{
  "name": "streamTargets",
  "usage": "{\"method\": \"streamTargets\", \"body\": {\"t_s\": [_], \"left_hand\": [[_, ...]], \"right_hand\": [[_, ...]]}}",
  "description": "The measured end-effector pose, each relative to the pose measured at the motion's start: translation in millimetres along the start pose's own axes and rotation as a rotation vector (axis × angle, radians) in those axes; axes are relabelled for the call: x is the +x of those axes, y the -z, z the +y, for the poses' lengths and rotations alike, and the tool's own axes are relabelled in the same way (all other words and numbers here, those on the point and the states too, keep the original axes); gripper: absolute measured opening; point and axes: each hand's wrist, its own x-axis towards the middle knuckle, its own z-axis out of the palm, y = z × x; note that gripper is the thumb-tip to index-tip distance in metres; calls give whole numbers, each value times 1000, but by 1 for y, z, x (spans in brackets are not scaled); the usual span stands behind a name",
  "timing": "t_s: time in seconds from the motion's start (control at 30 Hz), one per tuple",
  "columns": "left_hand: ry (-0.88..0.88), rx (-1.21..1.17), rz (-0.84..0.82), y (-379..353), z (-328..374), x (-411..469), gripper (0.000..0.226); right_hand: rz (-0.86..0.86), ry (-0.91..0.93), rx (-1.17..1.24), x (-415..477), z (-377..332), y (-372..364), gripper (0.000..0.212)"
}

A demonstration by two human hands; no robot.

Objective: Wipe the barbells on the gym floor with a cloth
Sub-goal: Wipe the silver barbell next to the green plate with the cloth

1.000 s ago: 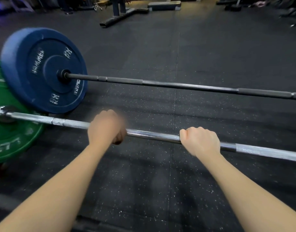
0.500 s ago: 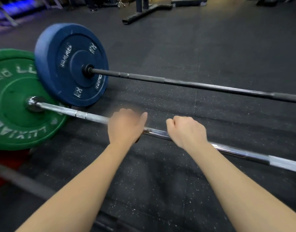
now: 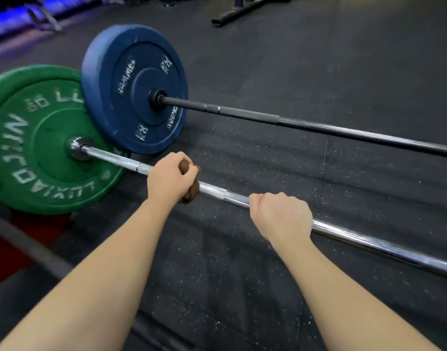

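From the head camera, a long chrome steel barbell [image 3: 369, 239] lies low across the dark speckled rubber floor [image 3: 318, 59], running from lower right up to a round green rubber plate [image 3: 40, 138] loaded on its left end. Behind it, well apart along most of its length, a black steel barbell [image 3: 318, 127] carries a thick blue rubber plate [image 3: 133, 89] that overlaps the green one.

The left hand [image 3: 170, 177] is curled round a bunched brown cloth [image 3: 192, 183], clamping it onto the chrome shaft near the green plate; folds of cloth poke out between the thumb and fingers and below the palm. The right hand [image 3: 283, 216] is wrapped bare round the same shaft further right, knuckles up. A short stretch of bright metal shows between the two.

The shaft is stiff and, with a plate on it, likely heavy, so it should stay put under a firm rub, though it may roll on its plate; the bare hand looks placed to check that. The polished stretches will probably let the cloth slide easily, while the knurled band just right of the cloth should drag at it. The cloth is soft and light, best held wrapped fully round the shaft. The black barbell appears not yet reached.
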Motion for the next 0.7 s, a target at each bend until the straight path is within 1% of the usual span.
{"method": "streamTargets", "body": {"t_s": [0.1,0.2,0.3,0.37,0.43,0.5,0.6,0.7], "left_hand": [[34,3,19,-8,10,-8,6],[-66,-6,55,-17,24,-28,6],[-158,-49,80,-29,44,-52,11],[-191,-69,75,-30,50,-55,16],[-209,-70,35,-24,42,-48,17],[-179,-56,12,-15,22,-33,11],[-54,-79,46,0,-10,-9,10],[22,-74,66,3,-19,4,6]], "right_hand": [[-38,-47,-21,2,-2,-1,24],[-35,-92,-4,2,-5,-2,27],[-20,-125,9,3,-5,-3,31],[-2,-137,16,3,-5,-3,32],[8,-132,19,2,-5,-4,31],[14,-127,20,2,-5,-4,31],[15,-130,10,3,-5,-7,34],[13,-137,5,4,-4,-9,35]]}}
